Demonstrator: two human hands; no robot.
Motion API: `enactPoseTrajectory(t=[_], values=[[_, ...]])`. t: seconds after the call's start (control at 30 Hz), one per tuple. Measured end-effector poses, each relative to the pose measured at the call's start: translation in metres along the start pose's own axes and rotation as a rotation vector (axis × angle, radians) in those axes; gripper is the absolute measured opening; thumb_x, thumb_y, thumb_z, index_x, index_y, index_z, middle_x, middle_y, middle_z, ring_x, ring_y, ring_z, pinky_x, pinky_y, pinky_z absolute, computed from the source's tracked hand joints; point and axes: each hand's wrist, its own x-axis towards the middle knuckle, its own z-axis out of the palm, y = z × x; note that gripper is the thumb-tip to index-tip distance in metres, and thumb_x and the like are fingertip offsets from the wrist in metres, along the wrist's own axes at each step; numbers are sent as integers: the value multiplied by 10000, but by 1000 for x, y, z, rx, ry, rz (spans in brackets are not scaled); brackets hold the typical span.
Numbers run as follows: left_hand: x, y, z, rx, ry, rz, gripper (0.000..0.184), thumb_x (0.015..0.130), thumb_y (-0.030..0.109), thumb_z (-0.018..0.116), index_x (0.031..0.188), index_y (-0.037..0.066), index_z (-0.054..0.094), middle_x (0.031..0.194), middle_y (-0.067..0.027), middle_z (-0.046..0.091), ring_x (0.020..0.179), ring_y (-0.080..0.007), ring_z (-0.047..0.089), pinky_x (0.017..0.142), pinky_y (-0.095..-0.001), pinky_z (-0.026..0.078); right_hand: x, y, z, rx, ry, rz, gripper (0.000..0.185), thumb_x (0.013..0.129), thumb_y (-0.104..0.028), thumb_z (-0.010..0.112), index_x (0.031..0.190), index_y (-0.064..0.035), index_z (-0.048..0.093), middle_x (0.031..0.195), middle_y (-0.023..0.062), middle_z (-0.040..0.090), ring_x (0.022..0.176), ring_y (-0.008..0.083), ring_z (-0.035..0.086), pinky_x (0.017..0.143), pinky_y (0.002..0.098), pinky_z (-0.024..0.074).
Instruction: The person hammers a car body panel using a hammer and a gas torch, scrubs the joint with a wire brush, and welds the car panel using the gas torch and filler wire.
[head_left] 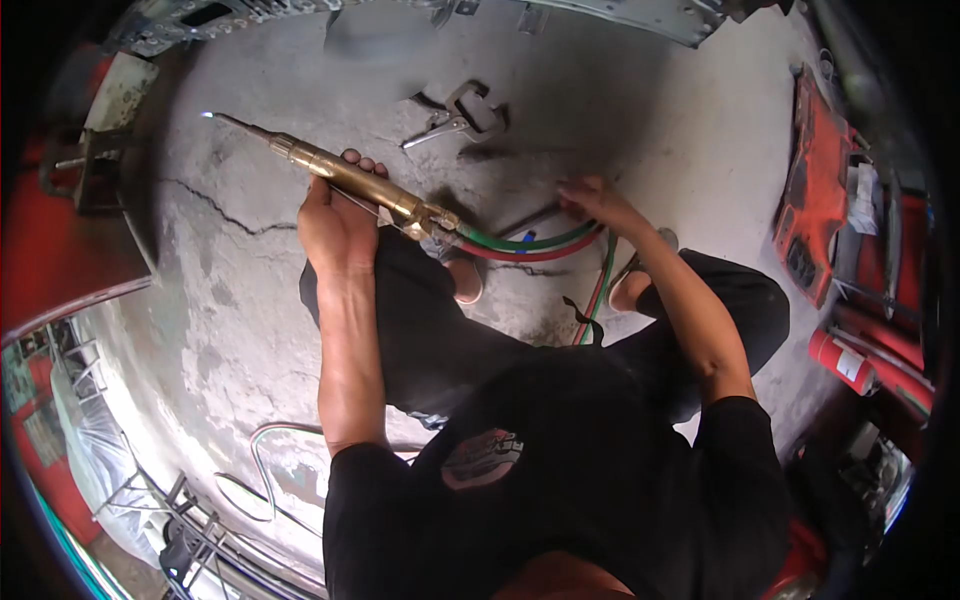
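My left hand (pixel 340 225) is wrapped round the brass body of a gas torch (pixel 350 178), which points to the upper left. A small bluish-white flame (pixel 207 115) burns at its tip. From the torch's rear end, a green hose (pixel 530 243) and a red hose (pixel 525 256) curve right and pass below my right hand (pixel 598 204). That hand is smeared by motion, so its grip does not show. Beside its fingertips is a dark rod-like thing (pixel 535 218); whether they touch it I cannot tell.
Locking C-clamp pliers (pixel 462 115) lie on the cracked concrete floor (pixel 250 185) ahead. A red panel (pixel 803 190) and a fire extinguisher (pixel 840 361) are at right. Metal bodywork (pixel 640 18) spans the top. More hose (pixel 262 470) lies at lower left, near plastic sheeting (pixel 95 430).
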Motion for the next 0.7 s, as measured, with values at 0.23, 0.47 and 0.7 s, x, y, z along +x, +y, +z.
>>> enactPoseTrajectory(t=[0.23,0.47,0.7], values=[[2,-6,11,20,-34,-33,339,1102,231,212,1187,-1,444,1095,-181,555,976,-313,548,937,-497,485,71,35,19,-131,55,-307,472,972,-254,656,1358,11,589,956,42,693,845,118,652,745,290,556],[-24,-21,23,68,-65,-115,295,1097,213,236,1140,33,466,1044,-166,574,900,-290,565,841,-467,506,102,2,5,-54,38,27,443,974,-220,627,1362,-10,582,899,52,684,750,128,669,643,304,569],[-30,-13,10,104,-18,-130,272,1098,213,269,1133,33,469,1008,-153,576,868,-275,564,798,-427,494,202,137,74,-98,18,75,611,940,-201,630,1502,-72,426,849,87,677,615,161,672,528,305,567]])
